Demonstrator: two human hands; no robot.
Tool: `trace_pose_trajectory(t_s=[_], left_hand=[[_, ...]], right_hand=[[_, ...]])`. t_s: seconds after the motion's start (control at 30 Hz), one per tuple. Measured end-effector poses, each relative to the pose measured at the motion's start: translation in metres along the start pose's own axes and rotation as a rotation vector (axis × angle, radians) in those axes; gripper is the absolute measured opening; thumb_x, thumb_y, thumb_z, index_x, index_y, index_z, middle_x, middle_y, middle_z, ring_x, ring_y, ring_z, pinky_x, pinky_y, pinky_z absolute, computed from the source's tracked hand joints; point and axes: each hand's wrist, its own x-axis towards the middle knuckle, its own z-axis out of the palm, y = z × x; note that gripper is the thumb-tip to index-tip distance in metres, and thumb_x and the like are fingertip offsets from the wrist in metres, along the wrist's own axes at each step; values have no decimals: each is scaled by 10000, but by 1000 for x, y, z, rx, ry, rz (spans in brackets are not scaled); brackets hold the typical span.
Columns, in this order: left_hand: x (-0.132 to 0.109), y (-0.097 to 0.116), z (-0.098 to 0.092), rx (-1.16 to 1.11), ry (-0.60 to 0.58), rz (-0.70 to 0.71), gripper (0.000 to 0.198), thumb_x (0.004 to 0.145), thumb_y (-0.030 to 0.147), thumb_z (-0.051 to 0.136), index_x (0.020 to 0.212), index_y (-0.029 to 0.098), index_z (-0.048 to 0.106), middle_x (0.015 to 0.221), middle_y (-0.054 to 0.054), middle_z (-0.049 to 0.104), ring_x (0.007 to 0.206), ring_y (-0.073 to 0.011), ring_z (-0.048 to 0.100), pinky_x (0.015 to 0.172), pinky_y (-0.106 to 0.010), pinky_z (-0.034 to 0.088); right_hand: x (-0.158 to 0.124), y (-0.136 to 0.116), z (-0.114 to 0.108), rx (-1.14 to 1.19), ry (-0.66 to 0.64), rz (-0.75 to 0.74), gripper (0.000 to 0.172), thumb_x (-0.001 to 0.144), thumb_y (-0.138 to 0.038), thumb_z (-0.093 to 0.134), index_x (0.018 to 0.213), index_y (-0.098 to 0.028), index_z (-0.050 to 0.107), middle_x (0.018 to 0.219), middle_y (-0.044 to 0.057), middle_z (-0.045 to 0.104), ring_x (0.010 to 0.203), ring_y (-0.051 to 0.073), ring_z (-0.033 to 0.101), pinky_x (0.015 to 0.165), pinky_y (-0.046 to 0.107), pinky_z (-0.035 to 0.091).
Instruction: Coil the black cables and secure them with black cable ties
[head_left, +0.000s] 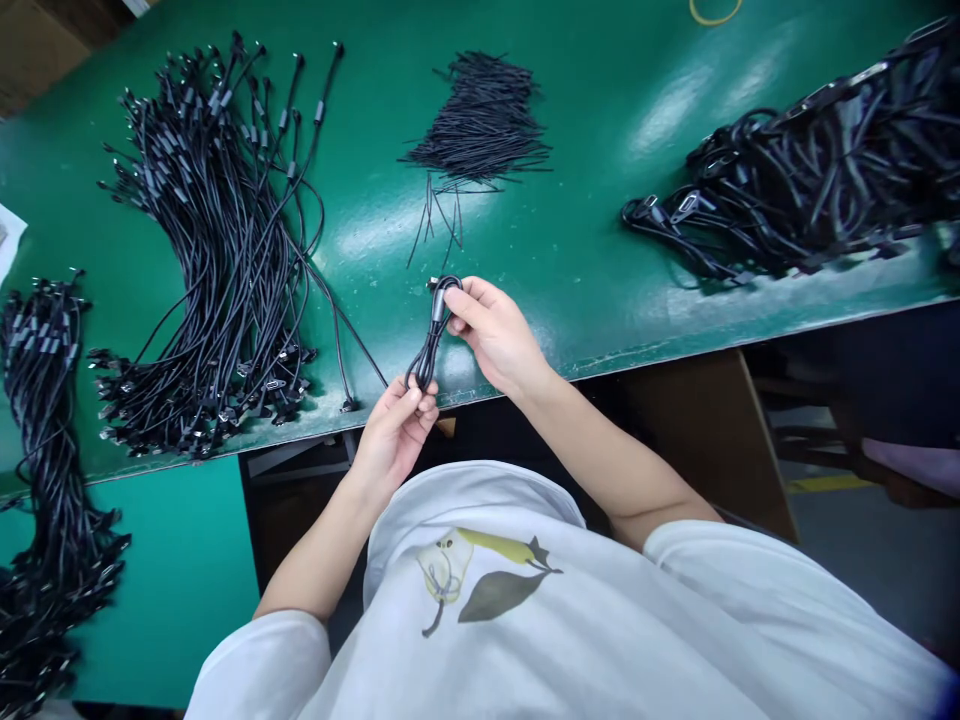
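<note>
A black cable (431, 345), folded into a narrow looped bundle, hangs between my two hands over the table's front edge. My left hand (397, 425) pinches its lower end, thumb against fingers. Around the upper end, beside a grey sleeve on the cable, my right hand (491, 325) is closed. A small connector pokes out at the top left of the bundle. Just beyond lie a few loose black ties (442, 220), and behind them a pile of thin black ties (484, 120).
Uncoiled black cables (225, 240) lie in a large heap on the green table (585, 130), left of my hands. Another cable bunch (49, 420) is at far left. Coiled cables (832, 170) are piled at right. A yellow band (715, 14) lies at the back.
</note>
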Motion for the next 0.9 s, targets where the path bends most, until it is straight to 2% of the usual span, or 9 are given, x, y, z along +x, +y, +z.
trace_pose_trajectory(t_s=[0.1,0.27,0.33,0.43,0.53,0.63,0.77,0.9], left_hand=[[2,1,-2,-27,-9,19,249,711,224,783,841,179,575,849,-7,619,663,-51,518,679,-197,473],[-2,1,-2,-57,-54,39,314,670,337,814,768,197,549,1001,-33,620,937,-147,600,883,-301,498],[-1,1,-1,-23,-39,102,341,665,377,809,737,200,527,962,-18,595,920,-139,586,866,-280,490],[5,1,-3,87,31,233,345,670,386,815,769,202,541,918,7,560,834,-98,555,790,-223,466],[14,5,-7,289,69,372,338,686,378,811,811,206,549,860,23,544,753,-84,519,729,-207,435],[22,9,-11,487,97,470,293,724,372,777,823,202,560,786,26,530,703,-93,482,684,-206,411],[25,12,-11,458,104,448,241,741,348,753,799,179,592,902,-12,602,774,-103,526,732,-215,430],[24,12,-10,280,166,378,309,634,359,834,781,168,640,920,-15,639,763,-91,553,725,-209,445]], right_hand=[[1,-1,0,102,3,8,312,725,-369,792,749,-182,544,709,-54,471,588,38,387,565,183,344],[11,-6,3,208,7,159,351,802,-435,724,719,-190,488,674,-49,462,524,42,354,517,207,346],[15,-10,7,184,18,167,373,830,-465,687,702,-193,465,664,-45,460,515,46,343,509,214,346],[14,-16,15,125,37,74,350,817,-442,707,716,-195,481,695,-41,477,544,47,360,527,206,350],[4,-19,22,48,60,-50,304,793,-396,739,746,-201,511,721,-41,476,593,51,393,558,197,353],[-5,-18,26,-14,69,-66,305,778,-401,749,747,-200,521,712,-44,463,608,55,399,570,199,353],[-4,-13,25,37,54,8,348,745,-437,770,736,-190,526,701,-48,469,576,45,378,544,204,338],[7,-9,21,158,32,116,440,747,-557,735,717,-186,500,672,-47,476,526,38,350,502,210,331]])
